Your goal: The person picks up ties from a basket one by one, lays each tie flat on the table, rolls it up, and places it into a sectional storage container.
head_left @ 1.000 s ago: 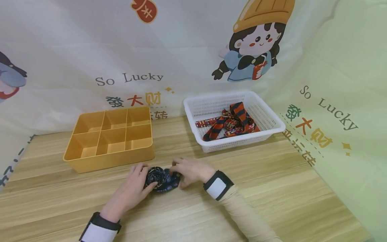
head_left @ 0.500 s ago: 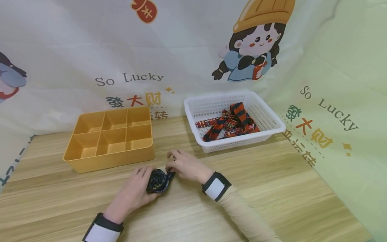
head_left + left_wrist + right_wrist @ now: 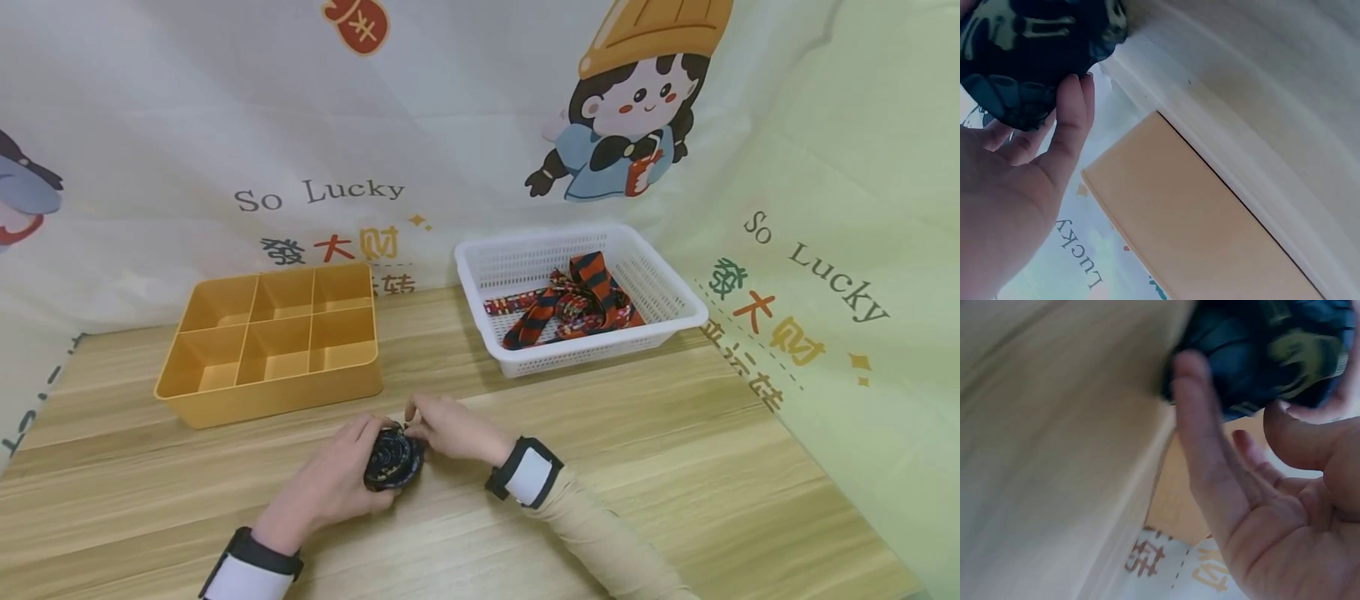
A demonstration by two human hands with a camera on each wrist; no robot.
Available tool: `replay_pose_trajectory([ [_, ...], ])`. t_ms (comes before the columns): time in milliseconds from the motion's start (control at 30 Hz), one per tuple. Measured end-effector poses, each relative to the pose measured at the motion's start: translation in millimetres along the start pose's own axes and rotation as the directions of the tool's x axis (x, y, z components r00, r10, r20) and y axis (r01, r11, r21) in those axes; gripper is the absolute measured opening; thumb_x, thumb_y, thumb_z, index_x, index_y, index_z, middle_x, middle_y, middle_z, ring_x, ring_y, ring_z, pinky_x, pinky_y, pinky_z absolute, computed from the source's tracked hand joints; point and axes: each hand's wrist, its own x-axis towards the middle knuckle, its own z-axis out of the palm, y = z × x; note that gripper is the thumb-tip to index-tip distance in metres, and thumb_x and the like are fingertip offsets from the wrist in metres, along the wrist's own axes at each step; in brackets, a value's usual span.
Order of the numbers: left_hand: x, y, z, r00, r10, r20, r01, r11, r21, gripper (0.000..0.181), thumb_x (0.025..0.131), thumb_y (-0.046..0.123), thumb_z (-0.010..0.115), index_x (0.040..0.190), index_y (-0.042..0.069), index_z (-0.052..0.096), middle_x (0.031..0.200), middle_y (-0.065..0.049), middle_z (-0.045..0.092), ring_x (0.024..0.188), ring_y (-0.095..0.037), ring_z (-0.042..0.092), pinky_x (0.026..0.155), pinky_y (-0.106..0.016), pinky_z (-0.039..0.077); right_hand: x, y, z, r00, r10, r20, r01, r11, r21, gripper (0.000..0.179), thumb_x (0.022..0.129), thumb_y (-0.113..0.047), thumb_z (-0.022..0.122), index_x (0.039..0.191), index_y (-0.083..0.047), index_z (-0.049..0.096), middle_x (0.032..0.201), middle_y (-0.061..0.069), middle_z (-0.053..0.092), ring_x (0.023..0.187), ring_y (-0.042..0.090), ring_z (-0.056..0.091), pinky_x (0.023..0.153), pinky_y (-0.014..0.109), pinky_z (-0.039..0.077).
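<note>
A dark navy patterned necktie (image 3: 393, 460) is rolled into a coil on the table in the head view. My left hand (image 3: 336, 472) grips the coil from its left side, thumb at the front and fingers behind. At the coil's right edge, my right hand (image 3: 459, 431) pinches the fabric with thumb and index finger. In the left wrist view, fingertips press the side of the necktie (image 3: 1022, 69). The right wrist view has an index finger and thumb against the necktie (image 3: 1260, 356). The tie's loose end cannot be made out.
Behind the left hand stands a yellow box (image 3: 277, 396) with several compartments. A white plastic basket (image 3: 585, 354) at the back right holds patterned neckties (image 3: 596, 283), some striped red and navy. A printed cloth (image 3: 465, 125) hangs behind the table (image 3: 637, 450).
The necktie's flat tail on the right has been wound into the coil, leaving a rounder roll. My right hand has shifted left, up against it; my left hand keeps its grip.
</note>
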Motion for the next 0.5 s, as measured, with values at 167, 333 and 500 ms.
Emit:
replay_pose_trajectory([
  [167,0.4,2.2,0.1,0.999,-0.046,0.007,0.046,0.999,0.016,0.070,0.062,0.037,0.084,0.116,0.006,0.053,0.105,-0.010,0.057,0.089,-0.027,0.063,0.078,-0.044,0.054,-0.1,-6.1,-4.5,0.999,0.050,0.020,-0.053,0.983,0.176,0.023,0.093,-0.010,0.057,0.116,-0.005,0.057,0.102,0.012,0.070,0.090,0.015,0.067,0.075,0.016,0.049],
  [333,0.8,3.7,0.9,1.000,-0.021,-0.002,0.021,1.000,0.005,0.090,0.058,0.038,0.088,0.128,-0.003,0.048,0.115,-0.017,0.059,0.102,-0.034,0.061,0.088,-0.048,0.051,-1.3,-8.1,-5.3,0.998,0.056,0.024,-0.060,0.972,0.225,0.021,0.092,-0.011,0.060,0.112,-0.005,0.060,0.111,0.012,0.069,0.103,0.020,0.066,0.084,0.017,0.049],
  [500,0.4,5.8,4.5,1.000,-0.021,-0.021,0.022,0.999,0.032,0.093,0.051,0.043,0.090,0.124,-0.001,0.054,0.102,-0.013,0.054,0.093,-0.026,0.056,0.079,-0.043,0.053,-2.6,-9.1,-4.2,0.993,0.086,0.077,-0.107,0.937,0.332,0.022,0.091,-0.016,0.063,0.109,-0.007,0.056,0.116,0.013,0.068,0.108,0.023,0.065,0.087,0.021,0.050],
])
